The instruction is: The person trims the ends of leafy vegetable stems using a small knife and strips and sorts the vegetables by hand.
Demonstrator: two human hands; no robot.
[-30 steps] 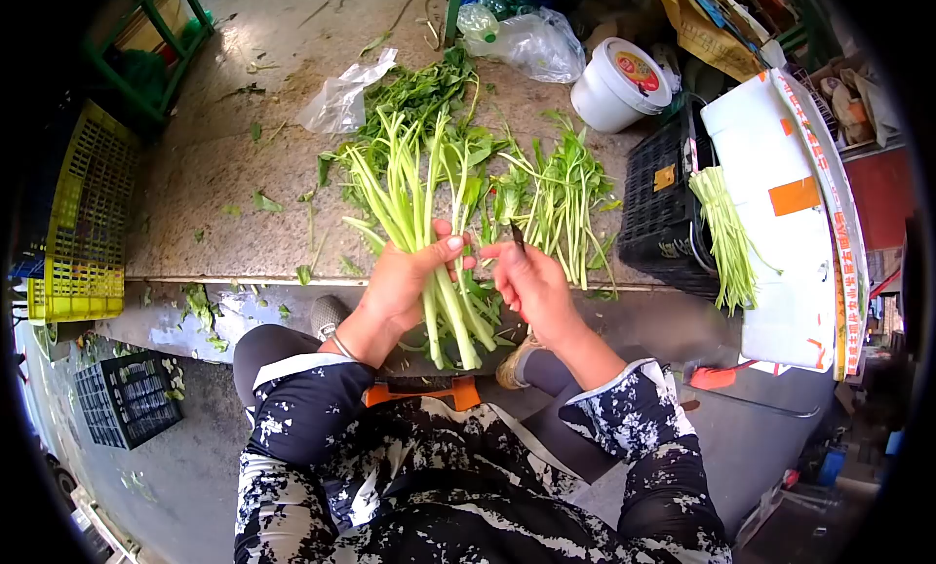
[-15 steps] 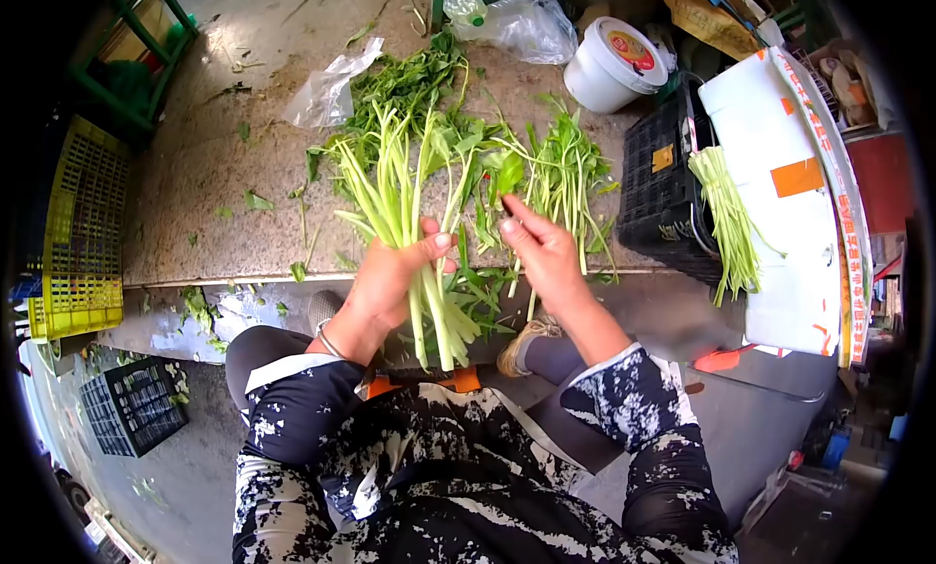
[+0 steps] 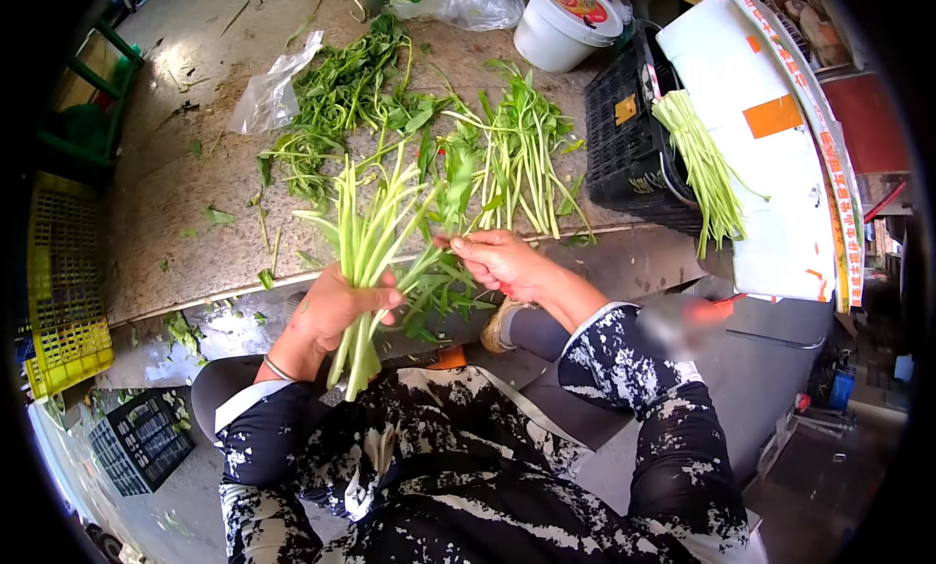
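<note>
My left hand (image 3: 336, 306) is closed around a bunch of pale green water spinach stems (image 3: 370, 223), which fan out upward above the fist. Thumb and fingers of my right hand (image 3: 497, 262) are pinched together at a leafy water spinach stem (image 3: 429, 262) just right of the bunch; a green leaf blurs above the fingertips. Beyond my hands, a pile of leafy greens (image 3: 341, 96) and a looser row of leafy stems (image 3: 522, 164) lie on the ledge. More leaves (image 3: 439, 296) hang below the right hand, partly hidden.
At the right, a black crate (image 3: 629, 125) stands beside a white foam box (image 3: 780, 174), with a bundle of trimmed stems (image 3: 702, 164) across them. A white bucket (image 3: 565, 28) and plastic bag (image 3: 278, 91) sit farther back. A yellow crate (image 3: 68, 340) is at left.
The view has shifted, so the surroundings sit further left and higher. My right hand has come lower against the bunch and now pinches at a stem. The left hand keeps its grip, further left.
</note>
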